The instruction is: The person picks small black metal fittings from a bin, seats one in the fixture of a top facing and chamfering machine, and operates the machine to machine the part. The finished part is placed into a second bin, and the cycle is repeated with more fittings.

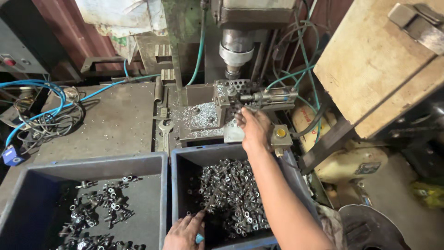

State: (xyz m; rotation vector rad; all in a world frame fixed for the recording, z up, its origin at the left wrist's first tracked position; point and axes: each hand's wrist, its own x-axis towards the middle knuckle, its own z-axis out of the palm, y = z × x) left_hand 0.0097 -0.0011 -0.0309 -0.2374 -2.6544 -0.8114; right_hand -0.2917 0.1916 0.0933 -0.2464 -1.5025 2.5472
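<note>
The drill press point(236, 41) stands at the back edge of the workbench point(115, 120), its spindle pointing straight down at the clamp fixture point(240, 97), with bright metal chips point(203, 115) heaped on the machine's table just left of the fixture. Nearer me sit two dark plastic bins side by side along the bench's front edge: the left bin point(27, 185) holds a thin scatter of small metal sleeves, the right bin point(182, 162) a thick pile of them point(231, 194).

My right hand point(253, 126) is far forward, past the right bin's back rim, right at the fixture. Its fingers are curled together toward the clamp, beneath the horizontal air cylinder point(275, 96); I cannot tell whether they pinch a sleeve, since my knuckles hide the tips. The fixture lies directly ahead of this hand, below the spindle, and the cylinder's long axis runs left to right.

My left hand point(185, 231) rests low at the right bin's near left corner, fingers loosely spread and touching the edge of the pile, closer to the loose sleeves than the right.
</note>
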